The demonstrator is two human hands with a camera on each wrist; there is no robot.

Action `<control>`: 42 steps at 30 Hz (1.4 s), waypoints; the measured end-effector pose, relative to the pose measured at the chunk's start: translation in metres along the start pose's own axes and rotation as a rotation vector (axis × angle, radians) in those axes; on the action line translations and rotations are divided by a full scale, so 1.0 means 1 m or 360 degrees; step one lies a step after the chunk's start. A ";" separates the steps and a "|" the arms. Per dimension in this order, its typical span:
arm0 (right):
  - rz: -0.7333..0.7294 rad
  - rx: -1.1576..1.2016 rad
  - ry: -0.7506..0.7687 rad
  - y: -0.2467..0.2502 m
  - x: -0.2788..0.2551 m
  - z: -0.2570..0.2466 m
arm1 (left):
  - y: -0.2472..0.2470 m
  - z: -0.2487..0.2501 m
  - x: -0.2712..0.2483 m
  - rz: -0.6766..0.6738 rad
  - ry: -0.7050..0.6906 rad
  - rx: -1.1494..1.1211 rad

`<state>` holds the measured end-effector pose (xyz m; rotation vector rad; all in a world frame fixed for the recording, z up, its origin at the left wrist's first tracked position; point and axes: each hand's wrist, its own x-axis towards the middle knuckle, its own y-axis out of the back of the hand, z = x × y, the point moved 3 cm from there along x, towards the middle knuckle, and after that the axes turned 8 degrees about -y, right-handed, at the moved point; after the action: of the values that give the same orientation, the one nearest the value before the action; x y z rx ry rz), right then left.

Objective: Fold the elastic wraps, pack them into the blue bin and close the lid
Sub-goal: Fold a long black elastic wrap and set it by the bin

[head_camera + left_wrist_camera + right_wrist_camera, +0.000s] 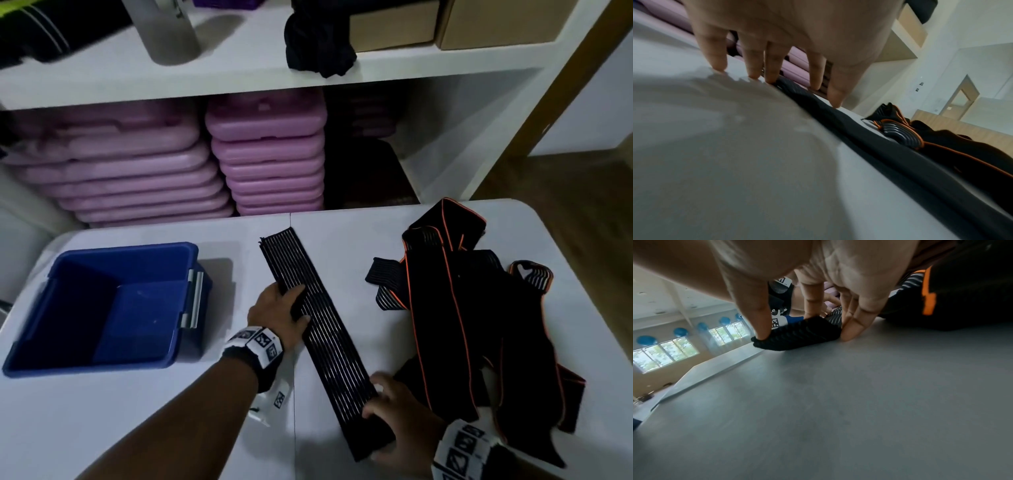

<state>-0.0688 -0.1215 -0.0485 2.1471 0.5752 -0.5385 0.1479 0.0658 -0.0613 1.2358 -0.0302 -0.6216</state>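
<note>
A long black elastic wrap with thin white stripes (325, 335) lies diagonally on the white table (171, 411). My left hand (299, 305) presses its left edge near the middle; in the left wrist view its straight fingertips (770, 79) touch the wrap (869, 146) and the table. My right hand (373, 411) holds the wrap's near end: thumb (760, 331) on one side, the other fingers (853, 331) on the other side of the wrap end (797, 335). The blue bin (51, 342) stands open at the left. A pile of black wraps with orange trim (479, 325) lies at the right.
A grey latch (193, 298) sits on the bin's right wall. Behind the table, stacked pink cases (267, 161) fill a low shelf. Above them are a black cloth (318, 44), cardboard boxes (394, 27) and a grey bottle (168, 34). The table's rounded corner (534, 212) is at the far right.
</note>
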 end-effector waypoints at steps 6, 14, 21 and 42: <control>-0.0083 -0.0040 -0.0005 0.000 -0.002 0.003 | -0.011 0.007 0.000 0.0033 0.0058 -0.0130; -0.0013 0.0093 0.0090 0.006 -0.005 0.000 | 0.005 0.001 0.014 0.0027 0.0011 -0.0539; 0.0300 0.0246 -0.0164 0.085 0.053 -0.027 | 0.025 -0.008 0.023 0.0168 0.0189 -0.0687; 0.0327 0.0461 -0.0514 0.113 0.152 -0.045 | 0.034 -0.002 0.014 0.0194 -0.0019 -0.1163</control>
<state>0.1259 -0.1152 -0.0384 2.2882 0.1001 -0.8737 0.1747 0.0671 -0.0362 0.5182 0.1039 -0.4686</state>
